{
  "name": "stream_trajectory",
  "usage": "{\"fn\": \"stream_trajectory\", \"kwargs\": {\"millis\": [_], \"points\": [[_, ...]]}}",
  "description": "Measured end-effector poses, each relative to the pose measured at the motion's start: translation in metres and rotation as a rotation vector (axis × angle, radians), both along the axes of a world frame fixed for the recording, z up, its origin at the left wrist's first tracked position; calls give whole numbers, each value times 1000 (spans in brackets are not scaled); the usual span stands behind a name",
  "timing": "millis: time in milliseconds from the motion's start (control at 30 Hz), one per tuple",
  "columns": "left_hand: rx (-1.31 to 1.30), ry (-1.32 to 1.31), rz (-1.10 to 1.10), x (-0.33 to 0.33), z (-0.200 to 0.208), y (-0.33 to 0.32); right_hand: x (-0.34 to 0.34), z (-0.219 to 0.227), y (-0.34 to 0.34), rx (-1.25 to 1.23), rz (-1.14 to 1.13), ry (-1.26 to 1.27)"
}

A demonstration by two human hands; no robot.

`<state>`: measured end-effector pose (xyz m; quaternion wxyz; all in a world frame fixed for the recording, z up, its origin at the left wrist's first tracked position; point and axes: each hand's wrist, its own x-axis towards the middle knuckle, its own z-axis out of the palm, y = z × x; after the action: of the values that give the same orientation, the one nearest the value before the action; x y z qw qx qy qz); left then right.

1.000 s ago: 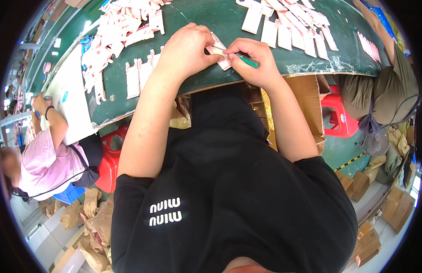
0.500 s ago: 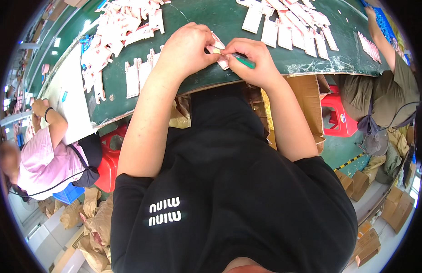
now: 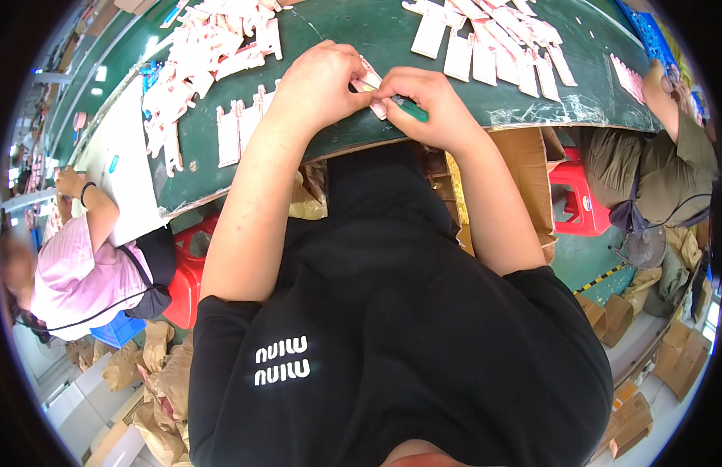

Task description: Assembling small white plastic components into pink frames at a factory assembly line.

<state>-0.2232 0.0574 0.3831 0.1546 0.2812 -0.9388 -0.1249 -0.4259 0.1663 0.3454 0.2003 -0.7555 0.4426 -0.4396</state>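
My left hand (image 3: 318,86) is closed on a flat pale pink-and-white piece (image 3: 368,71) above the table's near edge. My fingers cover most of that piece. In my right hand (image 3: 427,97) is a slim tool with a green handle (image 3: 412,110); its tip meets the piece between my fingertips, where the working end is hidden. Left of my left forearm, several similar pieces (image 3: 230,138) lie in a row. A heap of such pieces (image 3: 209,54) is farther left, and another spread-out group (image 3: 501,47) lies beyond my right hand.
The dark green table (image 3: 314,156) carries a short row of pink pieces (image 3: 627,79) at right. Co-workers sit at both sides: one in a pink top (image 3: 84,268), another in olive clothing (image 3: 649,171). A cardboard box (image 3: 524,175) and red stools (image 3: 583,202) stand below the edge.
My right hand and the green-handled tool have shifted slightly left, toward my left fingers. The right co-worker's arm has moved nearer the table's edge. My left hand stays put.
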Motion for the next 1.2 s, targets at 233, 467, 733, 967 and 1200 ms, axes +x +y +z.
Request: {"fn": "stream_trajectory", "kwargs": {"millis": [233,467,733,967,1200], "points": [[14,78,-31,12,2,2,-6,-14,2,91,-75,-202],[-83,64,13,52,9,-10,15,-22,-3,-226,-669,-28],[-167,77,21,52,-7,-10,17,-16,1,-193,-634,-113],[-142,78,101,35,-5,10,12,-4,3,38,-210,-331],[-172,88,124,30,-7,19,13,-17,-7,176,-173,-395]]}}
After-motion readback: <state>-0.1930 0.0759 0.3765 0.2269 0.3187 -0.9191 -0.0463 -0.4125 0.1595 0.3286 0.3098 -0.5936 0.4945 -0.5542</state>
